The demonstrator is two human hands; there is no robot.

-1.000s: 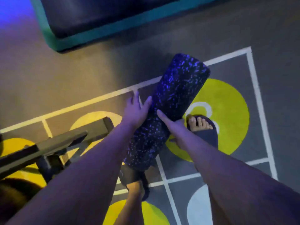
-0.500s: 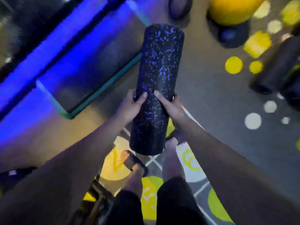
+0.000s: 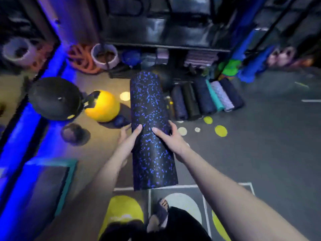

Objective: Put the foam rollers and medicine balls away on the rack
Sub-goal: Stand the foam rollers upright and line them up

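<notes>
I hold a black foam roller (image 3: 150,122) speckled with blue in front of me, its far end pointing at the rack (image 3: 166,40). My left hand (image 3: 129,138) grips its left side and my right hand (image 3: 169,136) grips its right side, thumbs on top. Several more rollers (image 3: 205,99) lie side by side on the floor below the rack. A yellow medicine ball (image 3: 102,106) and a large black ball (image 3: 53,99) sit on the floor to the left, with a small dark ball (image 3: 74,134) nearer me.
Orange rope (image 3: 81,58) and a white bucket (image 3: 105,55) lie at the rack's left foot. Blue rolled mats (image 3: 250,54) lean at the right. A teal-edged mat (image 3: 57,178) lies at lower left. My feet stand on floor squares with yellow circles (image 3: 123,209).
My view has swung up from the floor markings to the rack. Both hands kept hold of the speckled roller, which now points toward the rack and the rollers on the floor.
</notes>
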